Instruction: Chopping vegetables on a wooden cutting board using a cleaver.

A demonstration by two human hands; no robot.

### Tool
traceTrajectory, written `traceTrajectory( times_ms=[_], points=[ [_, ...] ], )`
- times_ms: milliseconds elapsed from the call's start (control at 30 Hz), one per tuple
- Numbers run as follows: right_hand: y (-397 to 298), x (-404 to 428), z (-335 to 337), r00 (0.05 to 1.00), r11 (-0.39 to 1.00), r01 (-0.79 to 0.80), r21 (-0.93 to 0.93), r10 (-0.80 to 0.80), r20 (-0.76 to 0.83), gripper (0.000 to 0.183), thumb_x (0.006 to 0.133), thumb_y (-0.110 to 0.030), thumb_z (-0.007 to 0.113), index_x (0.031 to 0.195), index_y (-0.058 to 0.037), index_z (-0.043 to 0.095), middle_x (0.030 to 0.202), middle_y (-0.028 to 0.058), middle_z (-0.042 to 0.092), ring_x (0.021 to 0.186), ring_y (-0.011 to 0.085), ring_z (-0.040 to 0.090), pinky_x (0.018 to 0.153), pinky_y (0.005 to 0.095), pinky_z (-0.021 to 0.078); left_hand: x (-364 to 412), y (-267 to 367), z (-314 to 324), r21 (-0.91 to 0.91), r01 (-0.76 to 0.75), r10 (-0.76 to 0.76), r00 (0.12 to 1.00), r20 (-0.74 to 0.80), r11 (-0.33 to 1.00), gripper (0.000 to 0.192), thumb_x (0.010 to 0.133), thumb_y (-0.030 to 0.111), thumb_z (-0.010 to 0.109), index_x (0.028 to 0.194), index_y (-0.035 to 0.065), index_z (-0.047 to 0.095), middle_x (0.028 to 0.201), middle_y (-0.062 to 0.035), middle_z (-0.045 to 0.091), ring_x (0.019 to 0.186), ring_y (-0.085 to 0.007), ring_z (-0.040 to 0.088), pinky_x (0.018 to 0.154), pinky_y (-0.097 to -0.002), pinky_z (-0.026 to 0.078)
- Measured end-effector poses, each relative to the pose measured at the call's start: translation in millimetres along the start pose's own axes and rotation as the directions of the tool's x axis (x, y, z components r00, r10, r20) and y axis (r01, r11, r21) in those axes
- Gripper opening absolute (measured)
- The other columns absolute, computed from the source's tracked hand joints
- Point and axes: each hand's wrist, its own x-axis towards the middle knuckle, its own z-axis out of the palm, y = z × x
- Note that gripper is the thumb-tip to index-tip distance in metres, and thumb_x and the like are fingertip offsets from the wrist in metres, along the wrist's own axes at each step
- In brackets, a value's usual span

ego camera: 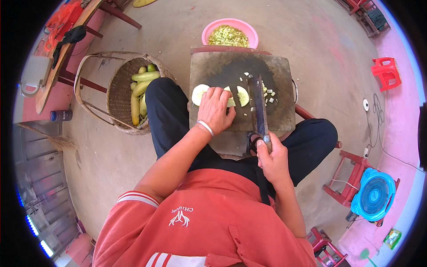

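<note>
In my right hand (pixel 272 155) is a cleaver (pixel 257 100) with a dark blade, gripped by its handle. The blade lies over the right half of a worn cutting board (pixel 213 71). My left hand (pixel 215 108) rests on pale cucumber-like pieces on the board, its fingers bent and partly hiding them. A round cut piece (pixel 199 94) shows left of these fingers. Between the hand and the blade lies a half-round slice (pixel 243 96) with seeds. Small diced bits (pixel 271 93) are scattered mostly right of the blade, with a few beyond it.
Behind the board stands a pink basin (pixel 230 23) of chopped pieces. A wicker basket (pixel 116 90) holding several whole yellow-green cucumbers (pixel 145 76) sits left of my knee. To the right are a blue fan (pixel 373 193), a red plastic stool (pixel 387 74) and a cable (pixel 378 133).
</note>
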Motion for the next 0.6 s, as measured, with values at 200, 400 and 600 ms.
traceTrajectory(
  times_ms=[200, 400, 600],
  points=[
    [9, 1, -2, 0.999, 0.998, -0.052, -0.025, 0.052, -0.001, 0.037, 0.103, -0.019, 0.066, 0.132, 0.0042, 0.065, 0.074, 0.0119, 0.069, 0.065, 0.0187, 0.070, 0.064, 0.0351, 0.0543, 19, 6, 19, -0.058, -0.142, 0.142, 0.990, -0.013, 0.988, 0.057, 0.078, 0.023, 0.086, 0.128, 0.0078, 0.063, 0.135, -0.0134, 0.062, 0.134, -0.0375, 0.054, 0.117, -0.0513, 0.039],
    [23, 2, 3, 1.000, 0.998, -0.026, -0.049, 0.026, -0.003, 0.039, 0.102, -0.022, 0.067, 0.131, 0.0035, 0.065, 0.084, 0.0194, 0.072, 0.076, 0.0313, 0.074, 0.074, 0.0409, 0.0569, 22, -9, 15, -0.128, -0.161, 0.174, 0.980, 0.096, 0.979, 0.056, 0.078, 0.024, 0.087, 0.126, 0.0080, 0.063, 0.135, -0.0133, 0.062, 0.136, -0.0367, 0.054, 0.117, -0.0507, 0.040],
    [26, 6, 5, 1.000, 0.997, 0.020, -0.069, -0.021, -0.016, 0.038, 0.101, -0.021, 0.068, 0.130, 0.0031, 0.065, 0.088, 0.0203, 0.073, 0.082, 0.0367, 0.076, 0.077, 0.0423, 0.0567, 2, -9, 16, -0.189, -0.231, 0.229, 0.973, -0.032, 0.955, 0.050, 0.077, 0.021, 0.088, 0.120, 0.0085, 0.065, 0.132, -0.0134, 0.062, 0.130, -0.0386, 0.056, 0.111, -0.0496, 0.047]
  ],
)
